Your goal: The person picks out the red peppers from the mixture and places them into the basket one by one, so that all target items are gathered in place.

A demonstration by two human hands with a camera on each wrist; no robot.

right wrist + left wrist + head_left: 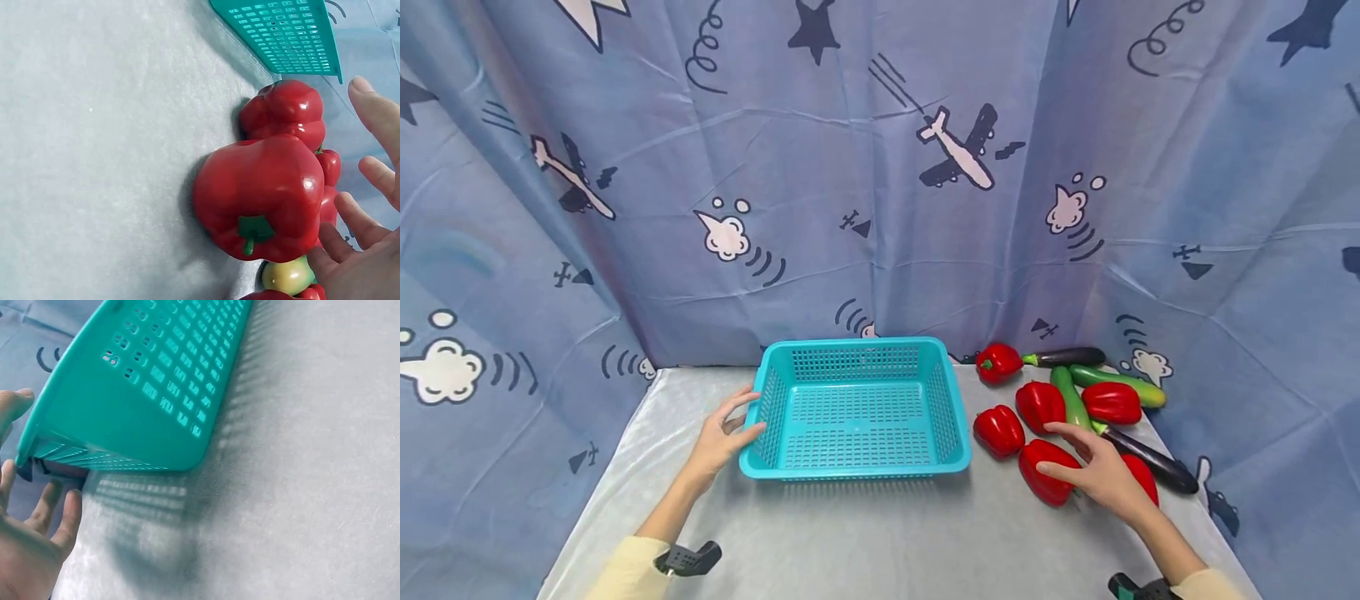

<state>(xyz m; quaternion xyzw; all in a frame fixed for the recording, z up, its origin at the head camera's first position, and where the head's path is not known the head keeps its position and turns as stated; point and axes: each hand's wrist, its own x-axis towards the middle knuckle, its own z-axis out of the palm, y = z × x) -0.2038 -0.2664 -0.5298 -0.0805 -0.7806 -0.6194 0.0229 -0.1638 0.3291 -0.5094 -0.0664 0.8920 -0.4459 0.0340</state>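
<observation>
A turquoise plastic basket (857, 475) with perforated walls stands mid-table with nothing in it. My left hand (718, 442) is at its left rim, thumb and fingers spread; in the left wrist view the fingers (65, 525) lie beside the basket's corner, and whether they touch is unclear. On the right, my right hand (1101, 475) hovers with parted fingers at the nearest red bell pepper (1049, 472). The right wrist view shows this pepper (259, 194) stem toward the camera, with the hand (362, 250) beside it and not wrapped around it.
More red bell peppers (999, 431) lie around the right hand. Among them are two eggplants (1150, 460), a green cucumber-like vegetable (1070, 397) and another with a yellow end (1117, 383). A patterned blue curtain (820, 208) hangs behind and beside the white-covered table (865, 542).
</observation>
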